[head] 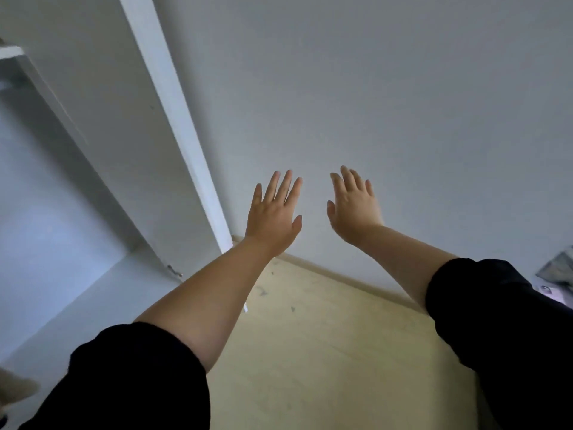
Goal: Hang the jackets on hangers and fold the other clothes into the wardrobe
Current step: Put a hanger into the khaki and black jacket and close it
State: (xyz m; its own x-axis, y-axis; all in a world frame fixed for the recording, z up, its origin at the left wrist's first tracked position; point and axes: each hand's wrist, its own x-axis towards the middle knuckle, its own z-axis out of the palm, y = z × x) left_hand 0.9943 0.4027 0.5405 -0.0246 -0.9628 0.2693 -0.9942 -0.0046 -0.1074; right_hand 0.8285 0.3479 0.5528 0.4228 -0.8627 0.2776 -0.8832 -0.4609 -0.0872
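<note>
Both arms reach fwd and up, backs of the hands to the camera. The left hand is spread flat, fingers straight and slightly fanned, thumb out to the side, gripping nothing. The right hand is the same: straight fingers close together, thumb apart, gripping nothing. The two hands are level w/ each other and near but not touching, w/ a gap of wall showing between them. Both are in front of the plain pale grey painted wall; can't tell whether the fingertips touch it. The black fabric left sleeve and black fabric right sleeve are pushed up, so the forearms are bare. The tall white open wardrobe is on the left side of the view, its inside pale and shadowed, w/ a thin white shelf board at the top left edge. Its tall white side panel runs diagonally from the top down to the floor just left of the left forearm, and a small metal hinge sits at its lower end. Below the arms lies the pale yellow wooden floor, w/ a beige skirting strip where it meets the wall. At the far right edge is a crumpled grey and white thing, maybe cloth, too cut off to tell. A blurred beige shape is at the bottom left edge, unclear what it is.
</note>
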